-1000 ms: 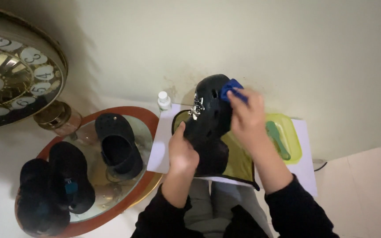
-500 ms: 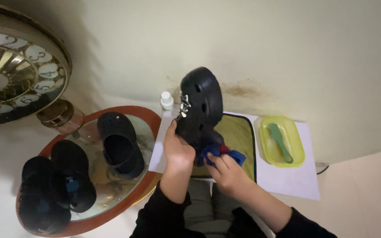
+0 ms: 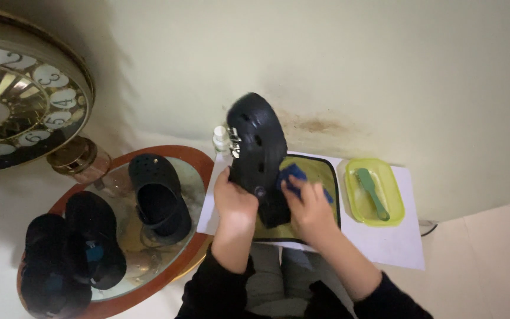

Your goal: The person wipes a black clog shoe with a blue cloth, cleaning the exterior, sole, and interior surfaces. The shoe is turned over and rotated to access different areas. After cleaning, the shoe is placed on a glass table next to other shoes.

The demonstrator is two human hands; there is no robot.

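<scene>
Since half a second ago our right hand (image 3: 308, 204) has lifted its blue cloth (image 3: 293, 177) against the black clog (image 3: 258, 153), frame centre over the yellow mat (image 3: 320, 171), our left hand (image 3: 234, 198) clenched round its light, flexible, probably slippery side, best held there.

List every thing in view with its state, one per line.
black clog: held upright off the table
blue cloth: pressed against the clog
left hand: grip shut on the clog
right hand: holds the cloth
green brush: lying in yellow tray
white bottle: upright, capped
</scene>
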